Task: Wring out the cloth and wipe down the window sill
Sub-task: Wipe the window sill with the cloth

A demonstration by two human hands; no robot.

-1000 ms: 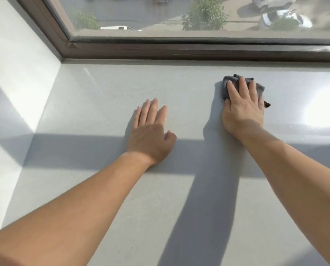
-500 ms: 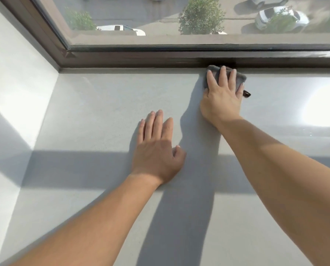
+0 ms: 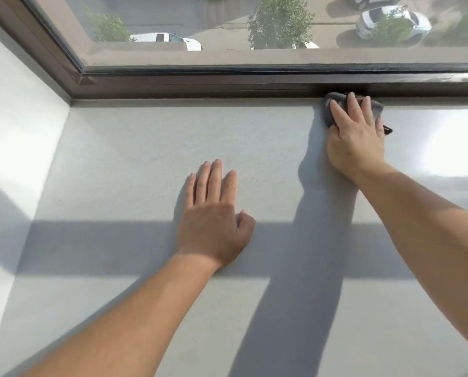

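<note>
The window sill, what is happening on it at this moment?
A person is wiping the window sill with bare hands. The right hand presses a grey cloth flat onto the sill at its far edge, right against the dark window frame. The left hand rests palm down on the sill, nearer the person, and holds nothing. The cloth is bunched under the fingers, so the wiping stage is under way.
</note>
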